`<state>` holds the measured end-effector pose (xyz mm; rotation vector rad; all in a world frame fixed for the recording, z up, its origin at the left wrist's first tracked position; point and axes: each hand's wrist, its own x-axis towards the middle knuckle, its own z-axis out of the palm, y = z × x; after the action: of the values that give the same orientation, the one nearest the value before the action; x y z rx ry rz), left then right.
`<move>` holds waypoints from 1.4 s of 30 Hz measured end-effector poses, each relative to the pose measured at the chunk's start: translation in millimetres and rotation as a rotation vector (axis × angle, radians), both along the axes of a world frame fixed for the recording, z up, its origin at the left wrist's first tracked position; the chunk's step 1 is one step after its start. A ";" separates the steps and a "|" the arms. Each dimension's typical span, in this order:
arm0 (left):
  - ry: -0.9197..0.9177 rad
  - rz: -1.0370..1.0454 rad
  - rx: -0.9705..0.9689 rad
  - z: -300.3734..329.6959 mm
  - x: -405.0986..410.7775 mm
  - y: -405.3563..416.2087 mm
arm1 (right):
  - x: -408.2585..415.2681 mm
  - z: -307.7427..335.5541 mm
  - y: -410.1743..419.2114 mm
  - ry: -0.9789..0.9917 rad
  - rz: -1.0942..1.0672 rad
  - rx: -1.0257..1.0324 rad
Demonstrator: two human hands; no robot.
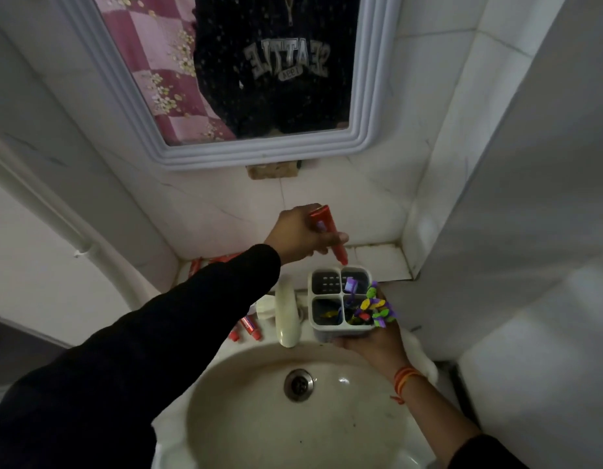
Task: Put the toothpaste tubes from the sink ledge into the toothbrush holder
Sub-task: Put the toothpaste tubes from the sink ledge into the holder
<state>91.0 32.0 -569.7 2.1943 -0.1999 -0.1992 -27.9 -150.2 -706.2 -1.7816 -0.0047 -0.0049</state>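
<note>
Just right of the white tap point(287, 313), the right hand point(374, 343) cups the base of a white four-compartment toothbrush holder point(340, 299) above the sink's point(225, 418) back rim, colourful brushes crowding its near-right compartment. Beyond the holder, the left hand point(300, 236), arm stretched forward in a black sleeve point(141, 350), pinches a red toothpaste tube point(329, 231) cap-down, its tip just above the holder's far-right compartment. Left of the tap, more red tubes point(247, 328) lie on the sink ledge; the far-left compartment is bare.
</note>
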 end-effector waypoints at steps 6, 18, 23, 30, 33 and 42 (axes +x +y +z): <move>-0.029 -0.295 0.469 4.1 -6.9 -34.3 | 3.0 -7.6 -8.4 -0.018 0.020 -0.066; 0.036 -0.359 0.722 -6.6 -21.8 -60.3 | 4.8 -13.9 -7.6 -0.062 0.026 -0.116; 0.164 -0.347 0.617 -3.4 -8.1 -46.9 | 5.0 -18.8 -8.4 -0.041 0.020 -0.128; 0.174 -0.033 0.538 -13.4 27.0 48.2 | 5.8 -18.2 -7.3 -0.044 0.000 -0.116; 0.204 0.014 0.711 -36.1 37.1 89.4 | 5.9 -17.8 -8.4 -0.044 0.005 -0.118; 0.096 0.053 0.997 -93.1 38.3 121.6 | 6.8 -19.4 -6.4 -0.006 0.009 -0.062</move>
<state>129.3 153.6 -662.7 3.1607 0.0350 -0.4420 -21.1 -156.5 -725.6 -1.8437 -0.0173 -0.0037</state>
